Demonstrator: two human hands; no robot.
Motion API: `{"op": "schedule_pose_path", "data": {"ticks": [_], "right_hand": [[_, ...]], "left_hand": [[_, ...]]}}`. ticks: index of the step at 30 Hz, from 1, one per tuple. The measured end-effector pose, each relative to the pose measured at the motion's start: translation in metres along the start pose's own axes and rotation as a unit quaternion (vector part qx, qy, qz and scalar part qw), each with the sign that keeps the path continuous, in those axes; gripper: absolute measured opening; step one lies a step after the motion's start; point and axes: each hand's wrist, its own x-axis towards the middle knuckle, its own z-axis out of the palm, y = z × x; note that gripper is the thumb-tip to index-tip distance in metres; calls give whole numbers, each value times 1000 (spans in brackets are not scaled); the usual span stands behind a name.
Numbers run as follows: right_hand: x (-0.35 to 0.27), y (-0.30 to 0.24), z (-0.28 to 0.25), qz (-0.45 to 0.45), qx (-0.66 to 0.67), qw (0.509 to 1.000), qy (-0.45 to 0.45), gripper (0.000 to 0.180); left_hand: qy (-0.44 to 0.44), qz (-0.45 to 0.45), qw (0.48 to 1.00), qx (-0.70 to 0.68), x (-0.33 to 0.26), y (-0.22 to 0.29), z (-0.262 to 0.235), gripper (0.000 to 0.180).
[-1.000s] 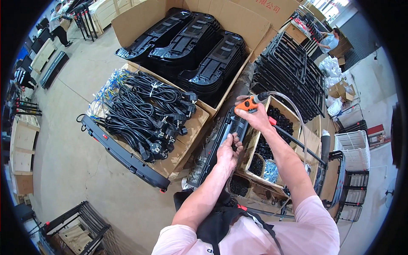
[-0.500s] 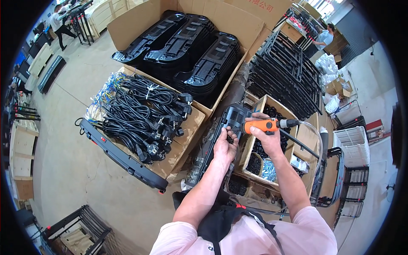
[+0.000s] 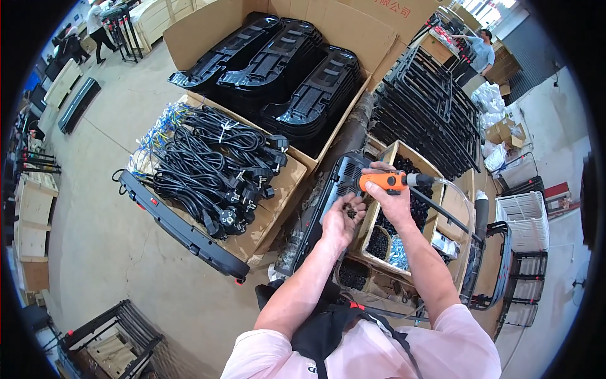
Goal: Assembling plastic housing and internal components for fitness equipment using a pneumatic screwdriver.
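Note:
My right hand grips an orange power screwdriver with a black rear end and a clear hose. The tool points left, its tip over the vented end of a long black plastic housing. Just below it, my left hand is cupped palm up, fingers curled around a few small dark pieces that look like screws. The housing lies slantwise along a padded, wrapped beam; my left forearm hides part of it.
Bundled black power cords lie on a carton at left, beside a long black cover. Behind stands a cardboard box of stacked black covers. A wooden parts box is at right, near black metal frames. People work farther off.
My left hand has drawn slightly right and back from the housing and opened up, showing the small dark pieces. The screwdriver has shifted slightly left and up in my right hand.

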Motion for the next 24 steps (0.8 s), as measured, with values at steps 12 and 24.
{"op": "schedule_pose_path", "data": {"ticks": [12, 24], "right_hand": [[24, 19, 15, 4, -26, 999, -28, 53], [45, 22, 29, -49, -95, 991, -86, 29]], "left_hand": [[-57, -67, 985, 147, -44, -26, -25, 32], [-3, -26, 968, 248, -87, -22, -56, 23]]}}
